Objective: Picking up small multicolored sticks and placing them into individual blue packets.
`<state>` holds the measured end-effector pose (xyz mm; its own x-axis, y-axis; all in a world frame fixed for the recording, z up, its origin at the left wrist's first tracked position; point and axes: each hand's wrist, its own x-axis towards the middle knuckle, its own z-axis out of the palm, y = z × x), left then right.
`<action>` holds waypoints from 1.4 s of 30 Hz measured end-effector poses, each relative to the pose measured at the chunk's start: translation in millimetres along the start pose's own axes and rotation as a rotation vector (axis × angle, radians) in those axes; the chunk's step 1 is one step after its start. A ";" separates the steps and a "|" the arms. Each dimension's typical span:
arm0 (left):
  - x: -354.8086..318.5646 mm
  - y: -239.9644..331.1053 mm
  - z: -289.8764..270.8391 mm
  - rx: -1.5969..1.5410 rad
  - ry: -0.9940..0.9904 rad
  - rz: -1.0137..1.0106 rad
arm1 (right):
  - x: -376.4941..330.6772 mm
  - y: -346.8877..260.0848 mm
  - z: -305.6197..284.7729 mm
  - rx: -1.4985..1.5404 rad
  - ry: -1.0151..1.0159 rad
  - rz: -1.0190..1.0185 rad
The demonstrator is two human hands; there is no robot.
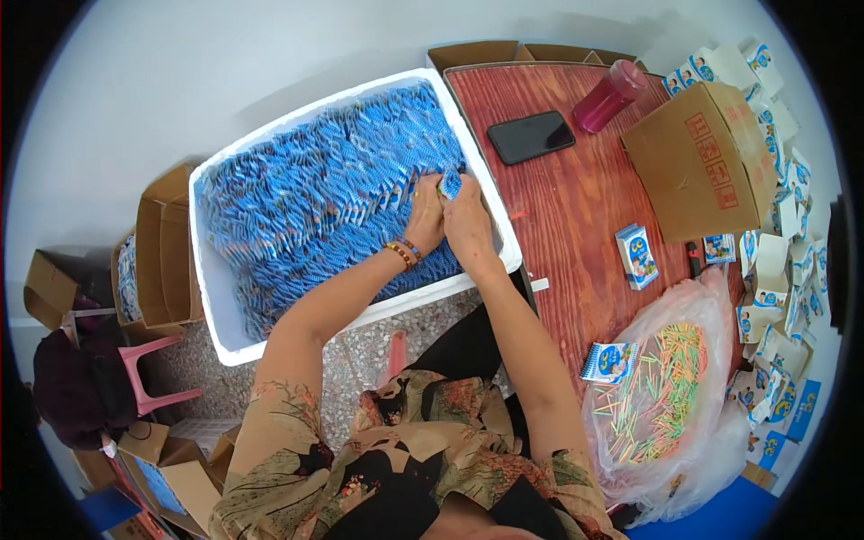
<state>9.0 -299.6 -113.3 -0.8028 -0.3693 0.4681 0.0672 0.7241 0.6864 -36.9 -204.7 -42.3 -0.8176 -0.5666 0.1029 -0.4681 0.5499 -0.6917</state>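
Observation:
A white foam box (210, 310) is packed with rows of small blue-and-white packets (306, 153) standing on edge. My two hands meet at the box's right end, above the packets. My right hand (468, 225) pinches a blue packet (450, 185) between its fingers. Close against it, my left hand (426, 214) has its fingers closed on the same packet; a beaded bracelet (405, 250) circles that wrist. The fingertips partly hide the packet.
Right of the box, a red wooden table (549, 225) holds a phone (531, 137), a pink bottle (610, 97), a cardboard box (697, 162), a small stack of packets (636, 256) and a plastic bag of coloured sticks (661, 396). White-and-blue cartons (774, 288) pile up far right. A pink stool (148, 373) stands left.

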 end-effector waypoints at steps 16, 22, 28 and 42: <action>-19.1 25.1 -39.4 0.134 -0.144 -0.256 | -5.1 -7.4 0.9 -0.061 -0.054 -0.033; -2.2 18.2 -7.0 0.014 -0.077 -0.436 | 5.4 1.3 1.6 -0.044 -0.030 0.008; -10.5 -9.7 -6.6 -0.030 0.052 -0.314 | -11.8 -5.2 3.5 -0.353 0.134 -0.302; -12.4 0.1 -16.4 -0.080 -0.077 -0.305 | -15.7 10.5 -11.3 -0.391 -0.162 -0.121</action>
<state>28.6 -304.5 -109.9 -0.8353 -0.5150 0.1926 -0.1397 0.5376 0.8316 -32.7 -183.1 -43.1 -0.7009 -0.7126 0.0316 -0.6741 0.6473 -0.3558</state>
